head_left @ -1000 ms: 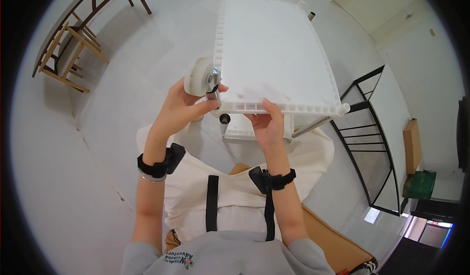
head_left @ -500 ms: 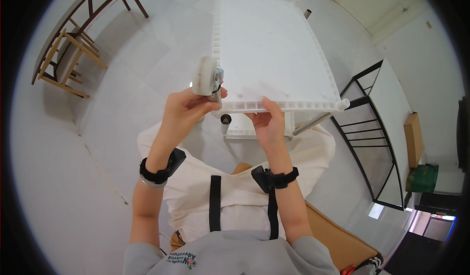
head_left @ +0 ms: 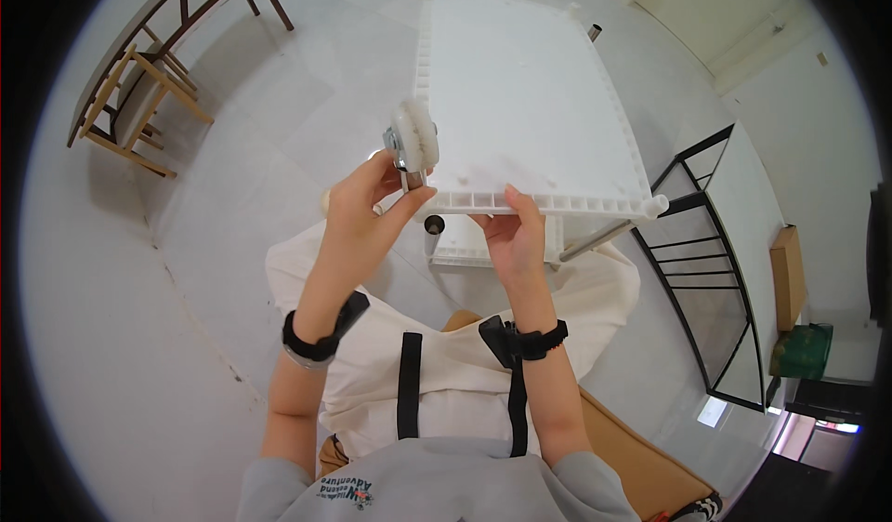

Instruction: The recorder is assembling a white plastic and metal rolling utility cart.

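My left hand point(head_left: 372, 201) is closed around the metal stem of a white caster wheel point(head_left: 415, 136), which stands upright at the near left corner of a white plastic shelf panel point(head_left: 520, 94). Whether its stem sits in the corner socket is hidden by my fingers. At the panel's ribbed near edge, my right hand point(head_left: 517, 234) grips with the thumb on top and the fingers underneath. A metal tube point(head_left: 434, 236) with an open end points up just below that corner. Another metal tube point(head_left: 595, 239) runs under the right corner toward a lower white shelf point(head_left: 465, 256).
Wooden chairs point(head_left: 139, 104) stand at the far left. On the right is a black-framed table point(head_left: 743, 243) lying on its side, with a cardboard box point(head_left: 787, 276) and a green container point(head_left: 801, 351) beyond it. A tan cushioned seat point(head_left: 623, 448) lies beside me.
The caster has swivelled about its stem, so its wheel now faces the other way. My left hand has shifted slightly right with it; my right hand keeps its grip on the edge.
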`<state>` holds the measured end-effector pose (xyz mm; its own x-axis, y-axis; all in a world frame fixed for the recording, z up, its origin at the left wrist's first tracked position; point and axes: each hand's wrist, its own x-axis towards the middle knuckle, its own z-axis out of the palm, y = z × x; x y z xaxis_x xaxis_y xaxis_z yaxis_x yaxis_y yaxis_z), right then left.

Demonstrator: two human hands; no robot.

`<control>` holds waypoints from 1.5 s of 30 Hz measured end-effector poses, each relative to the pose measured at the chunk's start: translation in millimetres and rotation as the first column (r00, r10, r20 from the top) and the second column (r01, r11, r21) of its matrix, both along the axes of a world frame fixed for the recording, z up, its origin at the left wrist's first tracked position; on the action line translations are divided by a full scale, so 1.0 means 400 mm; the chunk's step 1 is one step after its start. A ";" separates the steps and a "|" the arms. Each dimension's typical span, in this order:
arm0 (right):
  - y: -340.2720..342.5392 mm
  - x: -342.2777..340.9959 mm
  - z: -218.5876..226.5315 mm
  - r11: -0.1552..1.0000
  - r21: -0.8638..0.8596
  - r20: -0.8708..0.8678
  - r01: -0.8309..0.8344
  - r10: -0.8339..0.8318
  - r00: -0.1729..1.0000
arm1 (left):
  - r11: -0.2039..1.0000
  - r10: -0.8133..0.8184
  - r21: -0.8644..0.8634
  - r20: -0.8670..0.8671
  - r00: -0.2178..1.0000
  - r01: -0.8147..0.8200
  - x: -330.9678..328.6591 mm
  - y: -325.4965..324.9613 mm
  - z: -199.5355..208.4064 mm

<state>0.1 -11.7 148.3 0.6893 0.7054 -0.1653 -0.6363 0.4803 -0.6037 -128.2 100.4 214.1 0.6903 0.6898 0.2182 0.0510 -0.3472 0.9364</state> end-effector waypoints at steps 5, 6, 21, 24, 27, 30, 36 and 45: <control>-0.004 0.002 -0.006 1.000 0.002 -0.015 0.006 -0.006 1.000 | 0.919 -0.272 -0.264 0.113 0.956 0.293 -0.001 0.024 -0.003; -0.004 0.001 -0.004 1.000 0.013 -0.017 0.002 -0.002 1.000 | 0.919 -0.275 -0.262 0.111 0.955 0.295 -0.002 0.027 -0.006; -0.003 0.000 0.006 0.999 0.028 -0.053 -0.037 0.038 0.998 | 0.921 0.323 0.182 0.138 0.936 -0.344 0.036 -0.069 -0.025; -0.007 0.001 0.004 1.000 0.006 -0.026 -0.020 0.020 0.999 | 0.986 0.140 0.083 0.042 0.989 -0.143 0.012 -0.027 0.001; -0.008 0.000 0.004 1.000 0.001 0.005 0.007 -0.007 1.000 | 0.985 -0.136 -0.098 0.081 0.987 0.144 -0.011 0.020 -0.001; -0.009 0.004 -0.012 1.000 0.006 -0.036 -0.011 0.011 0.999 | 0.928 -0.247 -0.257 0.115 0.962 0.269 -0.005 0.026 0.004; -0.004 -0.002 0.009 1.000 0.011 -0.005 0.022 -0.022 1.000 | 0.995 -0.040 -0.086 0.092 0.995 0.048 0.008 -0.011 -0.006; -0.008 0.006 0.000 1.000 0.013 0.010 -0.016 0.016 1.000 | 0.990 0.120 0.071 -0.020 0.993 -0.118 0.010 -0.024 0.014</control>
<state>2.7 -15.0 148.3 0.6794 0.7184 -0.1494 -0.6381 0.4779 -0.6037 -124.2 90.6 219.6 0.6097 0.7513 0.2527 0.1180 -0.4013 0.9083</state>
